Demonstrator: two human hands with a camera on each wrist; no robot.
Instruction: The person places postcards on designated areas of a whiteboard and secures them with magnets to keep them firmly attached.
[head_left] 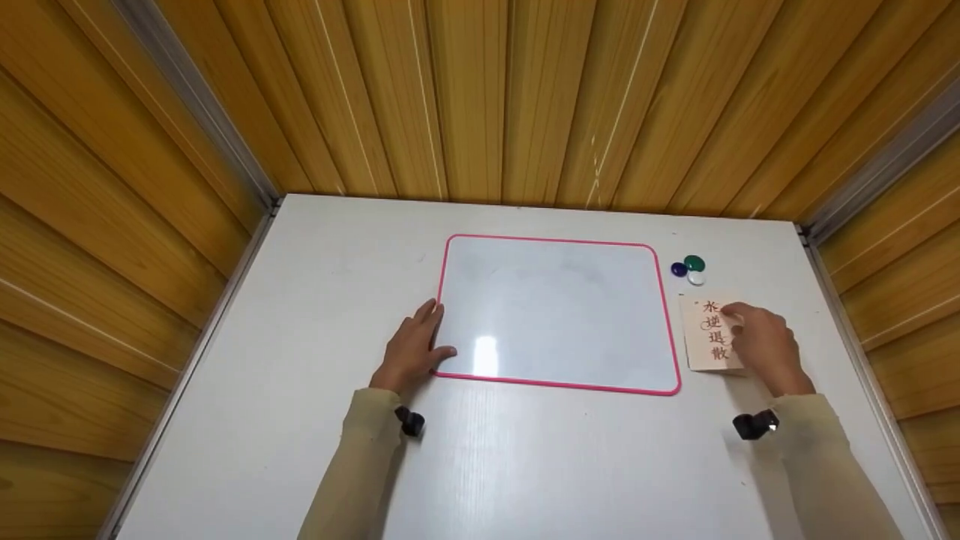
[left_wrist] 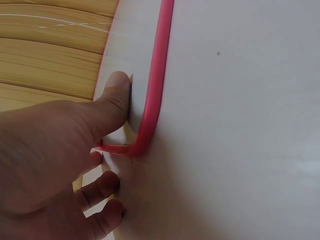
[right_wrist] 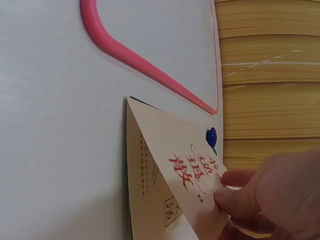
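Plainly, the folded card (head_left: 697, 341) lies on the white table (head_left: 525, 472), just right of the pink-framed whiteboard (head_left: 555, 315), a narrow strip of tabletop between them. Its long axis runs from the near side to the far side, and its column of red characters has its top towards the far wall (head_left: 547, 97), so it reads upright for the person. The right hand (head_left: 769, 349) has its thumb and fingers together, pinching the card's cover at the right side; the cover tilts up there, and the right wrist view shows a printed page beneath, with the gap between them narrowing towards the whiteboard. The whiteboard lies flat, its long axis running left to right, its right end slightly nearer the person. At its near left corner the left hand (head_left: 409, 341) has thumb and fingers apart, the thumb over the surface, the fingers along the outside of the frame. Just beyond the card sit three round pieces close together: green (head_left: 694, 263), blue (head_left: 679, 269) and white (head_left: 697, 277)
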